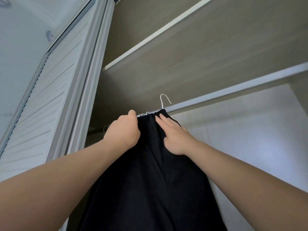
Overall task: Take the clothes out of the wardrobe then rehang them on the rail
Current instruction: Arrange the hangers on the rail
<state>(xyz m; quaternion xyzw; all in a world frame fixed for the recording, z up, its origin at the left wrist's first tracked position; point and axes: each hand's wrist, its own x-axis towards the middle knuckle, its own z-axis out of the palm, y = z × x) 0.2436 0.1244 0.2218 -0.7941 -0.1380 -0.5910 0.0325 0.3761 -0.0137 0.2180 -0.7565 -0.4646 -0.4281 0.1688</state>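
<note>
A black garment [150, 180] hangs down the middle of the head view on a white hanger whose hook [164, 100] rises just above the grey wardrobe rail [233, 90]. My left hand [123, 130] grips the garment's top left edge, fingers curled over the hanger there. My right hand [173, 135] lies flat on the garment's upper right, fingers straight and pointing up toward the waistband. Whether the hook sits on the rail or just in front of it cannot be told.
A white louvred sliding door [50, 97] stands at the left. A shelf edge [155, 35] runs above the rail inside the wardrobe. More white hanger hooks [106, 127] show behind my left hand. The rail is bare to the right of the hook.
</note>
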